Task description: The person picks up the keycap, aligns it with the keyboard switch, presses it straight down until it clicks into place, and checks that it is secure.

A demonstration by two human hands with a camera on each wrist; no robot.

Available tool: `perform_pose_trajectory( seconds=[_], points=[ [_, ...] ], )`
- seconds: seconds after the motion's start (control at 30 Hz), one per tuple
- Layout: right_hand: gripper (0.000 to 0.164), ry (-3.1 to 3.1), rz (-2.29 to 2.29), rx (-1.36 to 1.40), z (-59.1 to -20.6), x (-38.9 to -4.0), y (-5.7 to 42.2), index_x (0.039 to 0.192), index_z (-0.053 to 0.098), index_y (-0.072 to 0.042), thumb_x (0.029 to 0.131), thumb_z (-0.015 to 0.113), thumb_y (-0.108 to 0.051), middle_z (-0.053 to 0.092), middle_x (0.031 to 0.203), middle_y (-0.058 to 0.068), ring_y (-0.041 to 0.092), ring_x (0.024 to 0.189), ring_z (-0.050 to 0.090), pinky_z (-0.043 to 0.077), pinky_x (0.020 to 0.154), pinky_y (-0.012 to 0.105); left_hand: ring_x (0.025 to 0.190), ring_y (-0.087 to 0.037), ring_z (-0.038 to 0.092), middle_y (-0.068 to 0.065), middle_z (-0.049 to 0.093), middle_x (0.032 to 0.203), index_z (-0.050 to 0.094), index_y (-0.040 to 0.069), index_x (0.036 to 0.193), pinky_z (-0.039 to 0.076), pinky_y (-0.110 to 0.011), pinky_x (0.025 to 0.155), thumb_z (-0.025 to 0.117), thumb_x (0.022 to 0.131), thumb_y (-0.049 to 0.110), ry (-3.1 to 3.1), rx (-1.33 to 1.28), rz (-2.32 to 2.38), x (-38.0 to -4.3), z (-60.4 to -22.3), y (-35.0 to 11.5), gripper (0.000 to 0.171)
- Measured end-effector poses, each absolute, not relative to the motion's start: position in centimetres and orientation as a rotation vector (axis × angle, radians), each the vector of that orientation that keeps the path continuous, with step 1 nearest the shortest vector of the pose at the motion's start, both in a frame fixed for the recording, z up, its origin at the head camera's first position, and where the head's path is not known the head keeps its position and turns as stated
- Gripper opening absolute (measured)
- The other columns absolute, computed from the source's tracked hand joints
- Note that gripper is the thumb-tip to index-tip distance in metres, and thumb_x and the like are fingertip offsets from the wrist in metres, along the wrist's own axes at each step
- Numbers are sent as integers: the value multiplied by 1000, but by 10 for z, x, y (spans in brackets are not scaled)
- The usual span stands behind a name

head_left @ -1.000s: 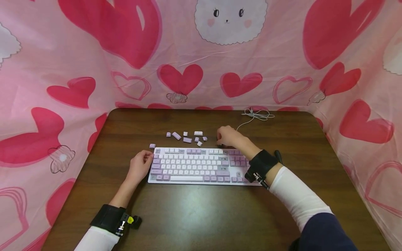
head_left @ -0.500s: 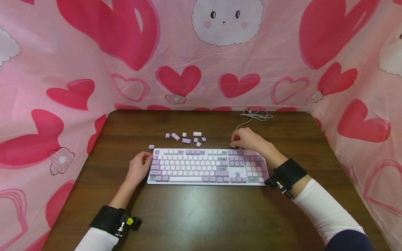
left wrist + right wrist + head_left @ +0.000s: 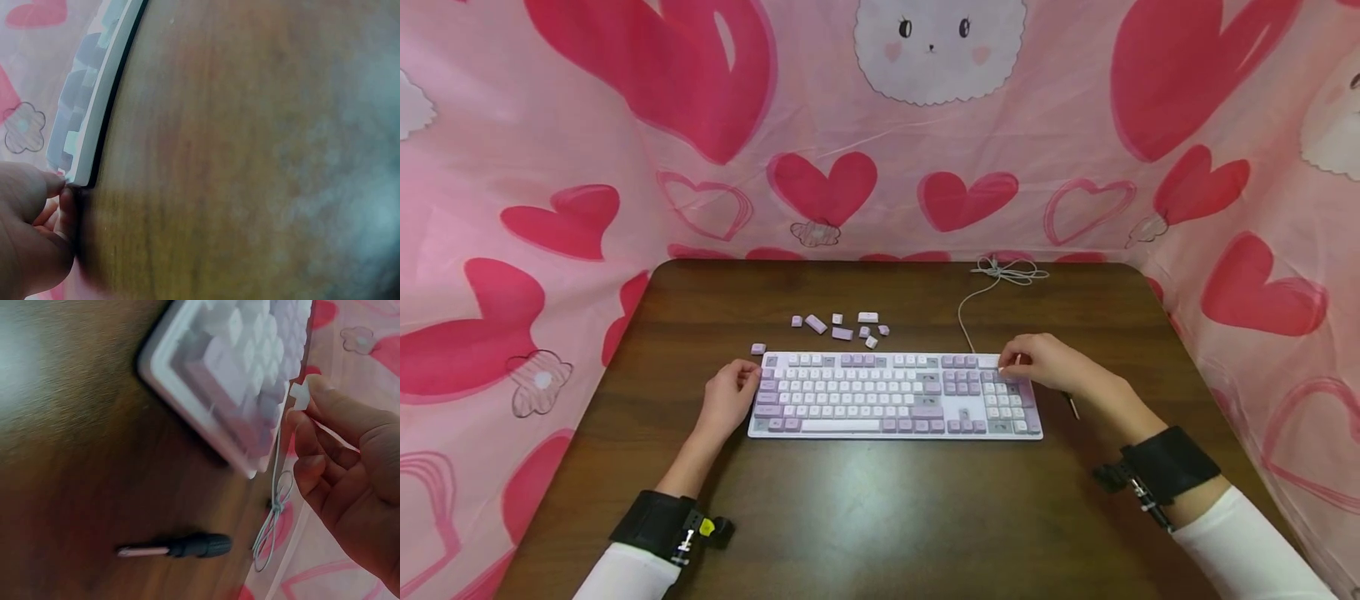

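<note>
A white and lilac keyboard (image 3: pixel 842 400) lies flat on the brown table, with a few grey spots between its keycaps. At its left edge is my left hand (image 3: pixel 730 397), thumb and finger pinching the rim, as the left wrist view shows at the keyboard's corner (image 3: pixel 94 150). Above the upper right part of the keyboard, my right hand (image 3: pixel 1045 362) pinches a small white keycap (image 3: pixel 301 395) between thumb and index finger. In the right wrist view the keycap is apart from the keys; the other fingers are loosely curled.
Several loose keycaps (image 3: pixel 842 333) lie behind the keyboard, with one lilac keycap (image 3: pixel 758 348) by its upper left corner. A bundled cable (image 3: pixel 1011 272) lies at the back. Right of the keyboard is a black-handled tool with a metal shaft (image 3: pixel 200 545). A patterned pink cloth (image 3: pixel 895 208) surrounds the table.
My right hand has moved right, from behind the keyboard to over its upper right part, uncovering the number keys and cable. The left hand has stayed at the left edge.
</note>
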State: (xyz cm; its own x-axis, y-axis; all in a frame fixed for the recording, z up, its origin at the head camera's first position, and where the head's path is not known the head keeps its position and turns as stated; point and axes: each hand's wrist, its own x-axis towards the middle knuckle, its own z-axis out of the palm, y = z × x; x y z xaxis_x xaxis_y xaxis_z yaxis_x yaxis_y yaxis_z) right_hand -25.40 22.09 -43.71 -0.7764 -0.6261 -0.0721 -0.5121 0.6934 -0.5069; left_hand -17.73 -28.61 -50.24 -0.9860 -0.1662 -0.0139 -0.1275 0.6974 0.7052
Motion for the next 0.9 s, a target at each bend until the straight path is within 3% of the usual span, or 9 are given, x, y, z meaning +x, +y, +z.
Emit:
perform_pose_trajectory(
  seconds=[0.57, 0.9],
  points=[
    [11, 2692, -659, -1058, -452, -239, 237, 88, 73, -14, 88, 83, -10, 63, 89, -9, 9, 81, 57, 53, 76, 35, 96, -37, 60, -24, 65, 105, 65, -8, 114, 49, -48, 87, 57, 105, 12, -2831, 226, -1166, -176, -505, -285, 23],
    [17, 2776, -586, -1115, -456, -228, 240, 101, 76, -12, 87, 84, -8, 64, 97, -7, 11, 86, 58, 58, 83, 39, 97, -37, 60, -25, 65, 106, 65, -8, 115, 49, -50, 90, 57, 106, 12, -2825, 217, -1160, -178, -505, -286, 24]
  ],
)
